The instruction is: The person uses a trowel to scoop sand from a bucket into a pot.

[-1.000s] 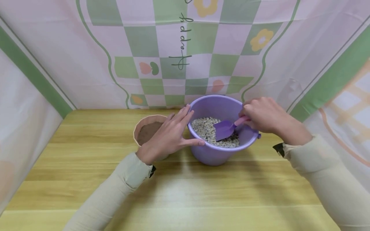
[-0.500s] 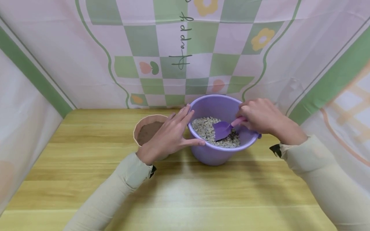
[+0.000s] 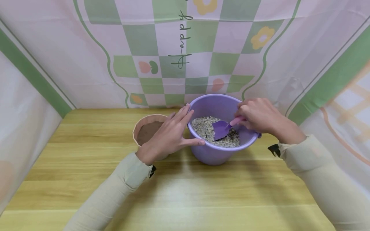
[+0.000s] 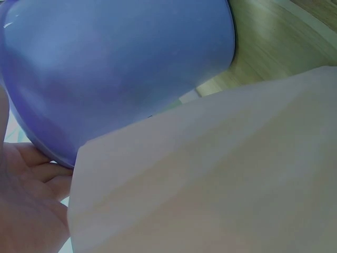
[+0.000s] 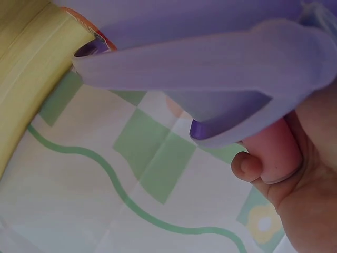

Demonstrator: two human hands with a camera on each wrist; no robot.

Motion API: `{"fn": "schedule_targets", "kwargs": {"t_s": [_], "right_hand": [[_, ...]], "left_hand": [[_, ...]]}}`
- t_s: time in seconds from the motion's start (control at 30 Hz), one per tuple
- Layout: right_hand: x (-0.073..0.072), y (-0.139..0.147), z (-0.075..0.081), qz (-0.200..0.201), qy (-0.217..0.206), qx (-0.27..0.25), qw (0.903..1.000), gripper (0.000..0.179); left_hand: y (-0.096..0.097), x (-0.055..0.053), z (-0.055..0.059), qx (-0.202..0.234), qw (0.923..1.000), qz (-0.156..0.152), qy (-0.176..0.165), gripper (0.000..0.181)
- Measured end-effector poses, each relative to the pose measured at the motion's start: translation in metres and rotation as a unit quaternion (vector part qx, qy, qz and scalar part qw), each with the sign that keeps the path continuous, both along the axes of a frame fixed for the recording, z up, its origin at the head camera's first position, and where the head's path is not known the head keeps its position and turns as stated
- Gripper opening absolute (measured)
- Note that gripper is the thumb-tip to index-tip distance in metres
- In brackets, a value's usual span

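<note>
A purple bucket (image 3: pixel 214 157) on the wooden table holds pale gravel (image 3: pixel 203 126). My left hand (image 3: pixel 169 134) rests on the bucket's left rim, fingers straight and thumb spread toward the near side; the left wrist view shows the bucket wall (image 4: pixel 121 58) beside that hand (image 4: pixel 31 195). My right hand (image 3: pixel 257 115) grips the pink handle of a small purple shovel (image 3: pixel 221 130), whose blade lies on the gravel inside the bucket. In the right wrist view the fingers curl round the pink handle (image 5: pixel 276 153), close to the bucket's rim.
Left of the bucket stands a ribbed peach flowerpot (image 3: pixel 138 125) filled with brown soil, partly hidden by my left hand and wrist. A checked cloth (image 3: pixel 199 64) hangs just behind the table (image 3: pixel 179 192), with more cloth on both sides.
My right hand has shifted slightly left with the shovel, whose blade has slid a little left over the gravel. The left hand keeps its place on the rim.
</note>
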State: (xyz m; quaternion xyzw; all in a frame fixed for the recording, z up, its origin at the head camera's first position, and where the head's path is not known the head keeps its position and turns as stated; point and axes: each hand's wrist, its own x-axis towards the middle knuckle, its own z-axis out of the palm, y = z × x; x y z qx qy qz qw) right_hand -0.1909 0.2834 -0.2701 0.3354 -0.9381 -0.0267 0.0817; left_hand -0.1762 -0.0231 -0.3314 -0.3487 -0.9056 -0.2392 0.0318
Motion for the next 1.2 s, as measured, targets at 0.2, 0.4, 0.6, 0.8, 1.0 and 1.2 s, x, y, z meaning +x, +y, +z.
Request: {"fn": "schedule_targets", "kwargs": {"t_s": [0.2, 0.4, 0.6, 0.8, 1.0, 1.2], "right_hand": [[-0.001, 0.0, 0.0, 0.008, 0.003, -0.005, 1.0, 0.018], [-0.001, -0.001, -0.002, 0.008, 0.003, -0.011, 0.9999, 0.019], [-0.001, -0.003, -0.004, 0.006, 0.001, -0.014, 0.9999, 0.012], [-0.004, -0.01, -0.007, 0.03, -0.012, -0.018, 0.9993, 0.009], [-0.004, -0.008, -0.008, 0.031, -0.003, -0.022, 0.9993, 0.012], [-0.006, -0.008, -0.01, 0.035, -0.006, -0.034, 0.9988, 0.014]], "left_hand": [[0.0, 0.0, 0.0, 0.001, 1.0, 0.001, -0.004, 0.112], [-0.001, 0.002, 0.0, 0.002, 1.0, -0.002, 0.0, 0.113], [0.0, 0.001, -0.001, 0.002, 1.0, -0.004, 0.007, 0.112], [0.0, 0.001, -0.001, -0.001, 1.0, -0.004, 0.004, 0.113], [0.001, 0.0, -0.001, 0.005, 1.0, -0.004, 0.005, 0.113], [0.0, 0.0, -0.001, 0.004, 1.0, -0.002, 0.007, 0.112]]}}
